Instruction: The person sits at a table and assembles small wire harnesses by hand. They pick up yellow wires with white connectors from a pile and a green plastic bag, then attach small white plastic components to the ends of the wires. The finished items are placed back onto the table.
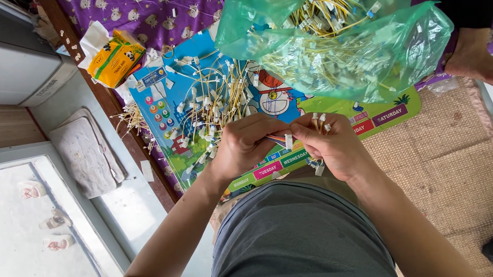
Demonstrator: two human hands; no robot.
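A green plastic bag [337, 46] of yellow wire leads fills the twelve to two o'clock area. Below it at ten o'clock a colourful picture board [169, 147] carries a loose pile of leads [212, 107]. At centre, the left hand [246, 146] is curled, fingers pinched on a small bundle of coloured wires [279, 139]. The right hand [333, 147] is closed too, pinching the bundle's other end, with white connectors [319, 118] poking up toward twelve. The bundle's long axis runs nine to three o'clock.
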